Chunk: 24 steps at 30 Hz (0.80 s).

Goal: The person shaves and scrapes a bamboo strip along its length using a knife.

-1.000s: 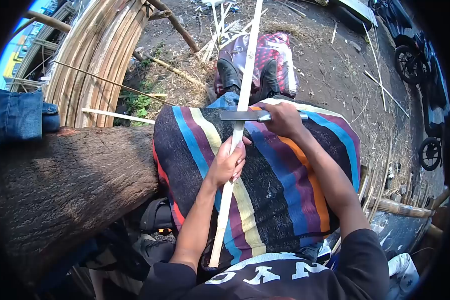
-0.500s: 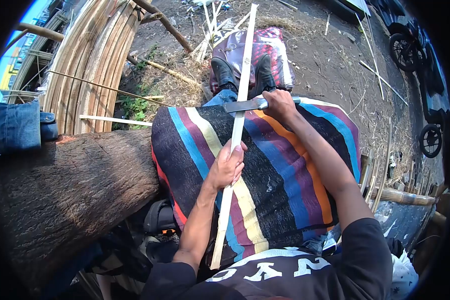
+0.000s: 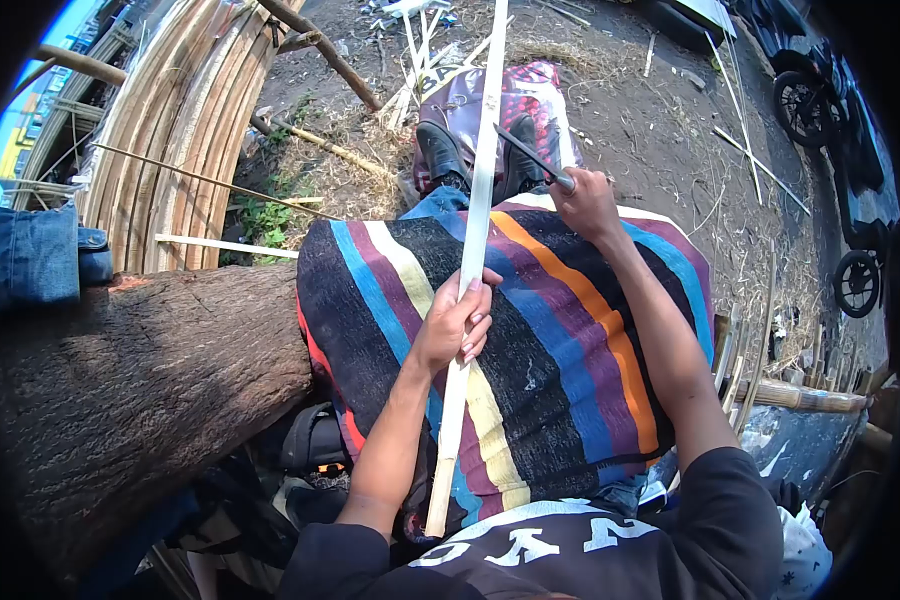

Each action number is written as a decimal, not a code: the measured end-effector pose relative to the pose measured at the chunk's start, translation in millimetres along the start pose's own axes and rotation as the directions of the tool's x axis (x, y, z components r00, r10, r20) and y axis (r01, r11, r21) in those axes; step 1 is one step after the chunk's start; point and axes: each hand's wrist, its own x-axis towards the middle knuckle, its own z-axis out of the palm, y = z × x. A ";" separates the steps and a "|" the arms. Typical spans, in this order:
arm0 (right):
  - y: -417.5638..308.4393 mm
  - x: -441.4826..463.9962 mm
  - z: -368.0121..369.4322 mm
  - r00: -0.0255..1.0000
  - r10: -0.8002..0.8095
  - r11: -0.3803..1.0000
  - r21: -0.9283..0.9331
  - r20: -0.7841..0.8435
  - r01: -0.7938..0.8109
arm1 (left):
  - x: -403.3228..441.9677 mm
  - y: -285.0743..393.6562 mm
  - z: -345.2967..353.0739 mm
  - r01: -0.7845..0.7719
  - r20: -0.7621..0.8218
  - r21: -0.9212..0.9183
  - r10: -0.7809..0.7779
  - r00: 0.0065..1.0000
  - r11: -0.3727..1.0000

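Note:
My left hand (image 3: 457, 325) is closed around a long pale bamboo strip (image 3: 482, 175), which slants from near my chest up past my feet and out of the top of the view. Closed on a knife, my right hand (image 3: 585, 208) is to the right of the strip, past my knees. The knife's blade (image 3: 535, 157) points up and left, seen nearly edge-on, its tip close to the strip; whether they touch I cannot tell. A striped cloth (image 3: 515, 415) covers my lap under both hands.
A thick log (image 3: 150, 370) lies at the left, beside a person's denim sleeve or leg (image 3: 30, 255). Behind it stand stacked long wooden strips (image 3: 175, 130). A printed sack (image 3: 545, 90) lies by my shoes (image 3: 440, 150). A parked motorcycle (image 3: 830, 130) is at far right.
The knife has turned from lying across the strip, flat side showing, to nearly edge-on with its tip up and left. My right hand has shifted slightly right. My left hand keeps its hold.

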 end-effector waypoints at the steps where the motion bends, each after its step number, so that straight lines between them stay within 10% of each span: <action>1: -13.7 -5.3 2.0 1.000 0.005 1.000 0.012 0.003 -0.005 | -2.0 -0.8 -2.1 -0.009 -0.010 -0.010 0.009 1.000 1.000; 11: -54.3 -33.1 26.1 0.884 -0.360 0.927 0.006 0.298 0.376 | -6.8 0.5 -16.2 -0.085 -0.061 -0.080 0.081 0.995 0.993; 24: -80.1 -43.0 29.9 0.825 -0.220 0.939 -0.116 0.520 0.324 | -12.1 0.9 -26.0 0.033 -0.199 0.342 0.038 0.979 0.939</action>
